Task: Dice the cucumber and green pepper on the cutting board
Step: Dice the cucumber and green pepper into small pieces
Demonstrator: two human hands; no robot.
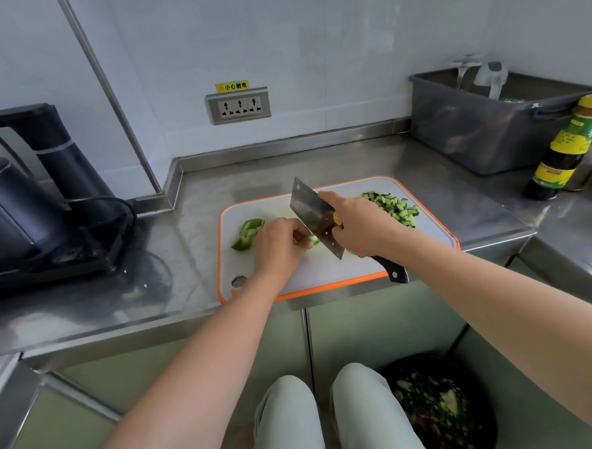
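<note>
Pinching a pepper piece (313,240), the left hand (278,247) could be cut by the cleaver (308,211) gripped in the right hand (360,226).

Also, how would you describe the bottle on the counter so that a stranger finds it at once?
Start at the steel counter and follow it to its right end, where a grey plastic tub sits against the wall. The bottle stands upright in front of the tub's right corner. It alone is dark, with a yellow cap and a yellow-green label.
</note>
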